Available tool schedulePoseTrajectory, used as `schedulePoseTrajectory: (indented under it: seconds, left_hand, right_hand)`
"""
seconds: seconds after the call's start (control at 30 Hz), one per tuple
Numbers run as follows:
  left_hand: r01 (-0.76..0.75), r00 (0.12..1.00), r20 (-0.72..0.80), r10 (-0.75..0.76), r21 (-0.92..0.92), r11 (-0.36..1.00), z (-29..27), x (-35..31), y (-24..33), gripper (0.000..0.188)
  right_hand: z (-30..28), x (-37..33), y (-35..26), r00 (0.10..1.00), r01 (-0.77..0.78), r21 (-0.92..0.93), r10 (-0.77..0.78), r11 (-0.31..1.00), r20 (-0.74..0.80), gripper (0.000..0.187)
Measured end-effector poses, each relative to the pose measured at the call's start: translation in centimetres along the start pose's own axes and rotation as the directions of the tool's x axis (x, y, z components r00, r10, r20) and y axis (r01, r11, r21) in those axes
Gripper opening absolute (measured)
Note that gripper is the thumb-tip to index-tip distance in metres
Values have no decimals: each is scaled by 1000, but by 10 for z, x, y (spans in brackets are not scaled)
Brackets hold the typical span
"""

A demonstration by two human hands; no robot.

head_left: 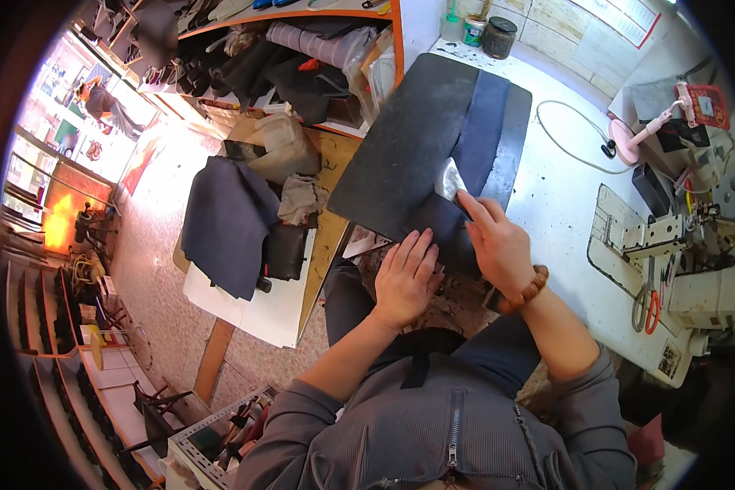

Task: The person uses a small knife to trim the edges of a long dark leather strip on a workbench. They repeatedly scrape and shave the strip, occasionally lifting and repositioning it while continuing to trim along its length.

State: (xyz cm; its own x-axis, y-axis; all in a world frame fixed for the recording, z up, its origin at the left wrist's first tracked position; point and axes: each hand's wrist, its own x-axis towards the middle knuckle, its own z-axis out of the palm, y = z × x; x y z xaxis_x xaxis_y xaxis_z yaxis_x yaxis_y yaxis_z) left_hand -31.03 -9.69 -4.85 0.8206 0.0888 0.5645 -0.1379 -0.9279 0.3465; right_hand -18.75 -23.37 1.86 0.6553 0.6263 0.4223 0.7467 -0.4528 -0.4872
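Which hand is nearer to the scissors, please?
Right. The right hand, gripping a silvery blade, is left of the scissors; the left hand is farther left, by the dark board.

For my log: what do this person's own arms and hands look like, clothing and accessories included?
Both the left hand and right hand are ungloved. The left sleeve and right sleeve are dark grey and end well short of the wrists, leaving the forearms bare. A bracelet of rounded brown beads circles the right wrist; none shows on the left.
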Motion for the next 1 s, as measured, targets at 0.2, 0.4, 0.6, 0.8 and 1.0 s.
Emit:
schedulePoseTrajectory:
  seconds: [0.2, 0.4, 0.6, 0.8, 1.0]
  left_hand:
    - [238, 945, -185, -270, -180, 954, -4, -5, 5, 25]
    - [617, 456, 433, -778, -783, -74, 13, 0, 23, 22]
    - [506, 371, 582, -724, -780, -368, 13, 3, 24, 13]
    - [485, 398, 470, -788, -837, -254, 32, -3, 25, 17]
    - [293, 565, 408, -717, -912, -287, 56, -17, 24, 27]
  right_hand:
    - [16, 0, -2, 988, -27, -86, 40, 996, 151, 37]
    - [27, -9, -11, 996, -18, -171, 33, 985, 87, 37]
    - [6, -20, -31, 995, 18, -83, -9, 996, 104, 38]
    - [12, -41, -50, 939, 51, -184, 16, 982, 344, 40]
    - [19, -41, -54, 933, 88, -248, 7, 965, 359, 41]
